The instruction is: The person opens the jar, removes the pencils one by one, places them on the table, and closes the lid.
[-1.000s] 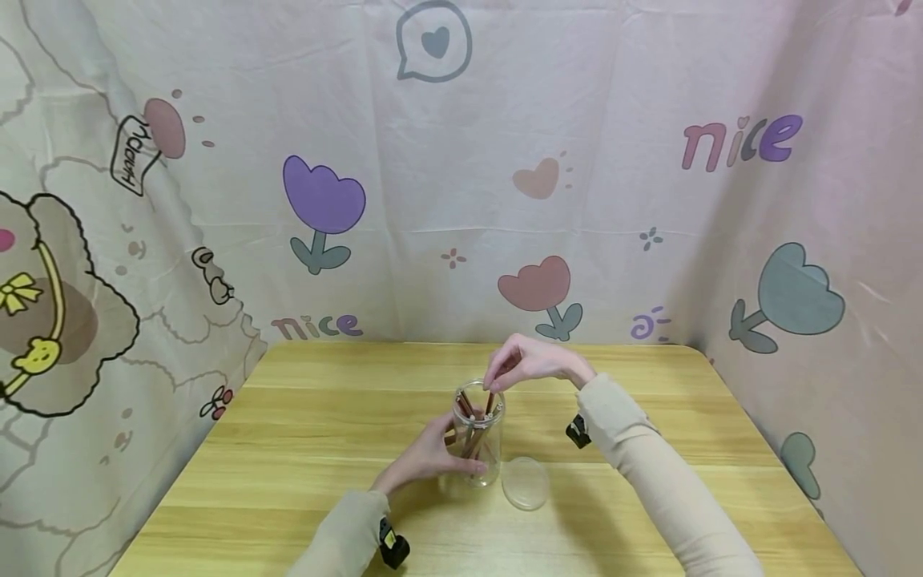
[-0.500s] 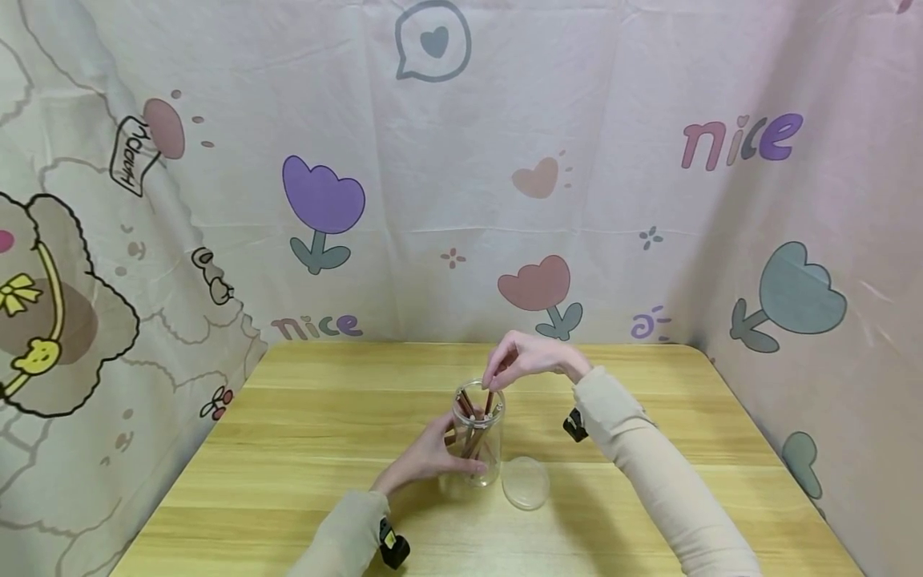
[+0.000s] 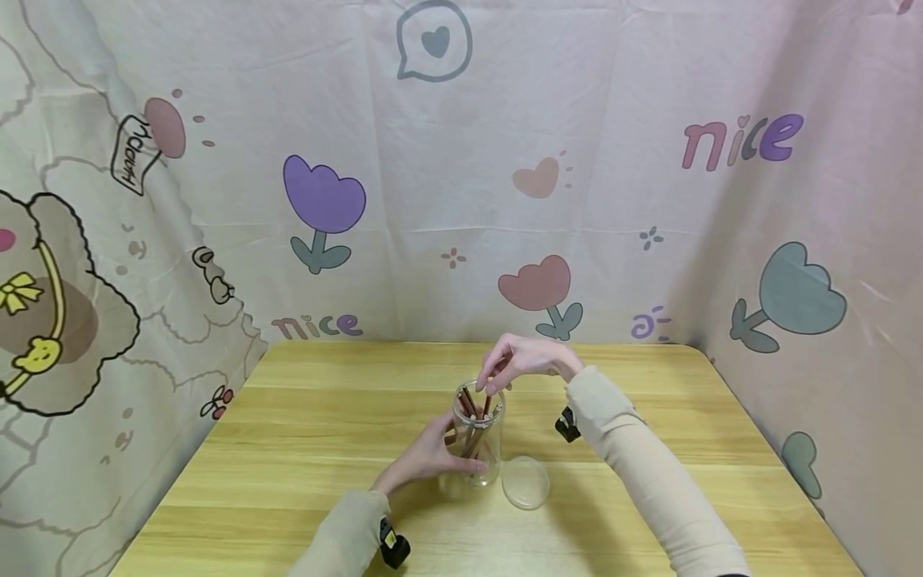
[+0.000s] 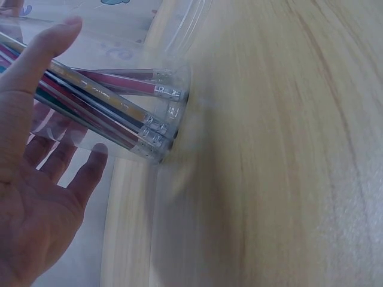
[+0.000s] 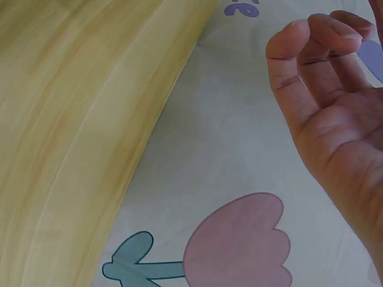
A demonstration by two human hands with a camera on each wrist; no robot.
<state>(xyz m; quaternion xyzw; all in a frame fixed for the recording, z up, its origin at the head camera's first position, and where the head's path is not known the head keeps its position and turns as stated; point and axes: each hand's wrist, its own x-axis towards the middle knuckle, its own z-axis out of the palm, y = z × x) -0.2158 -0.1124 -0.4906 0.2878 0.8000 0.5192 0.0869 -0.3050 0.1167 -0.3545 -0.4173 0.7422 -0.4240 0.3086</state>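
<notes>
A clear jar (image 3: 490, 457) stands upright on the table, with several pencils (image 3: 473, 441) leaning inside it. My left hand (image 3: 430, 455) grips the jar from the left, its thumb across the near side. In the left wrist view, pencils (image 4: 108, 98) with metal ferrules rest their eraser ends on the jar's bottom. Over the jar's mouth, my right hand (image 3: 526, 358) reaches down, thumb and forefinger at the top of one reddish pencil (image 3: 487, 404), which they seem to pinch. The right wrist view shows this hand's other fingers (image 5: 287, 42) bent; the pinch lies outside that view.
A round clear lid (image 3: 525, 483) lies flat on the wooden table (image 3: 288, 465), just right of the jar. A printed cloth (image 3: 447, 200) hangs behind the table and along both sides.
My right hand has shifted slightly left over the jar's mouth, and its fingertips sit a little differently. The left hand, jar and lid have not visibly moved.
</notes>
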